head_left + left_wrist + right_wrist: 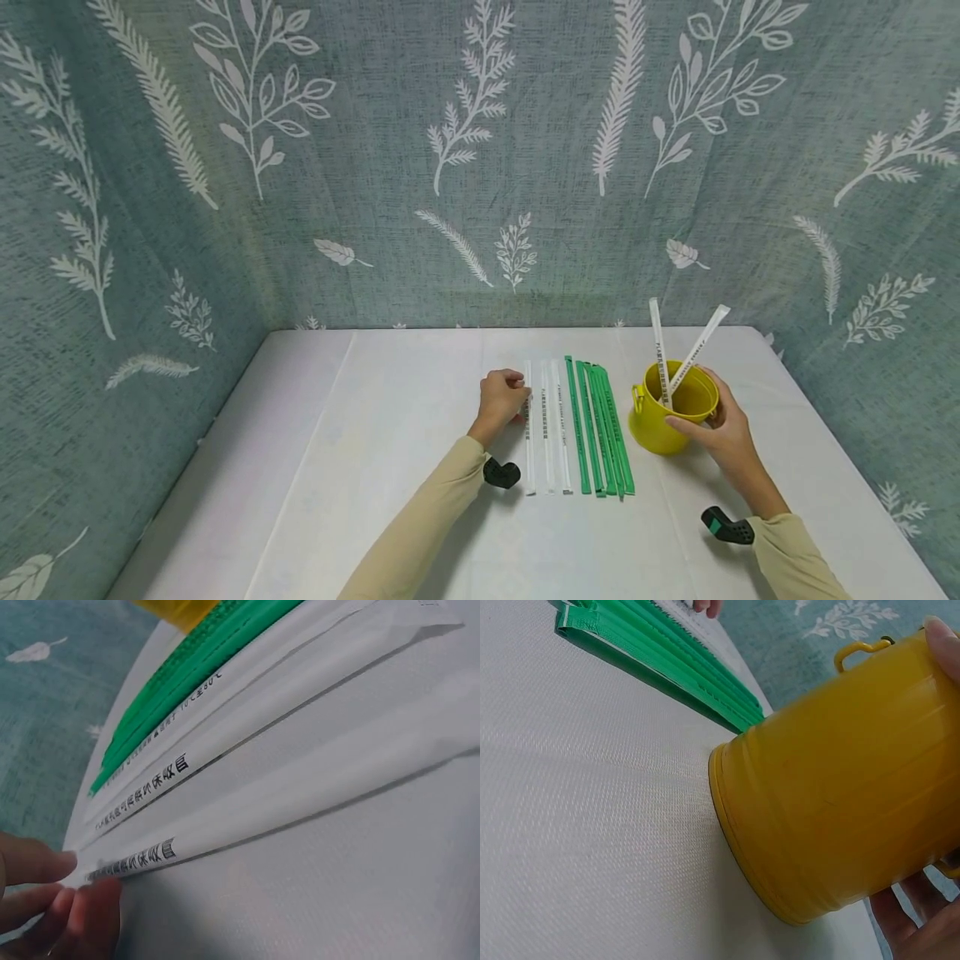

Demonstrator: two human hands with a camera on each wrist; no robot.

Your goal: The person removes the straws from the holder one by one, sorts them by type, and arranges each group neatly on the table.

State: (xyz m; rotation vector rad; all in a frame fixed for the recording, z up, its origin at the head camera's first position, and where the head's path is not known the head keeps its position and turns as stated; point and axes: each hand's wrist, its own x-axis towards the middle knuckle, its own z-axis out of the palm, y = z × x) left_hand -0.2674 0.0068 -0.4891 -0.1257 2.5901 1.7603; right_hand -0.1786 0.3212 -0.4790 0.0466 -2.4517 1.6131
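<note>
Three white paper-wrapped straws lie side by side on the white table, with several green wrapped straws to their right. My left hand pinches the far end of the leftmost white straw; in the left wrist view my fingertips close on that straw's tip. A small yellow bucket stands right of the green straws and holds two upright white straws. My right hand grips the bucket's side, thumb in front. The right wrist view shows the bucket tilted against my fingers.
The white table is walled on three sides by a teal leaf-patterned cloth. Black wrist mounts sit just behind each hand. Bare tabletop stretches to the left and in front of the straws.
</note>
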